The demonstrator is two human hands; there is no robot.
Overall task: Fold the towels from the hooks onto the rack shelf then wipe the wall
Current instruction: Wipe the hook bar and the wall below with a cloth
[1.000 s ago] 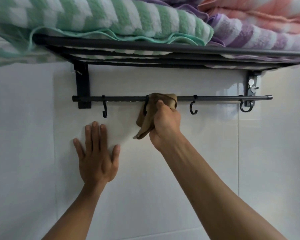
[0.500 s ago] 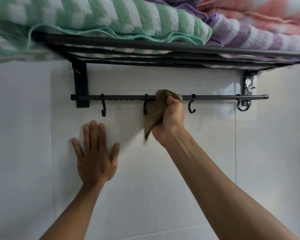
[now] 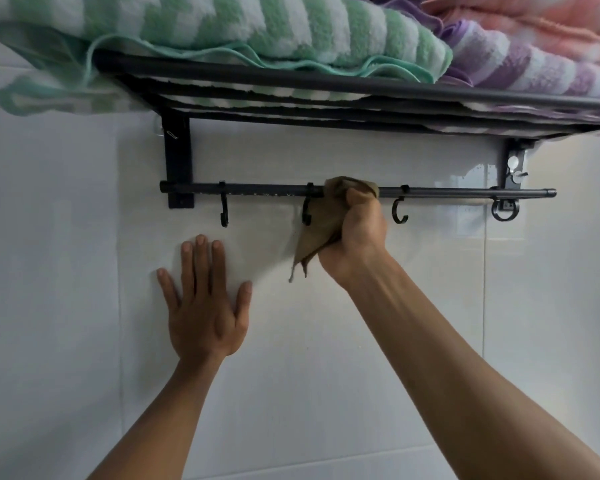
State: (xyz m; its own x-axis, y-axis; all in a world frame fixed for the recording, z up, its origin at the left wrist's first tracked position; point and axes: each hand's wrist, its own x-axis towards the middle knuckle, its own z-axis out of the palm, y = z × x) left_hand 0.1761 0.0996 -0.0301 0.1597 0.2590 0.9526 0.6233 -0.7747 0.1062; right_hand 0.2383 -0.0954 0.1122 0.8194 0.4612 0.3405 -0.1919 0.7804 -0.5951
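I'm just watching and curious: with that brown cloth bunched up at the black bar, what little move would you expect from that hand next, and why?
Probably a short slide of the brown cloth rightward along the bar, towards the next hook. The right hand grips it bunched against the bar, while the left hand lies flat on the wall, seemingly as a brace. The hooks hang bare and the towels sit on the shelf.

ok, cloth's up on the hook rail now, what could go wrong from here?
1. The brown cloth in the right hand is bunched against a hook on the rail; it could snag there.
2. The green striped towel overhangs the shelf's left end; jolting the rack might drag it off.
3. The left hand lies flat on glossy tile; it could slip.
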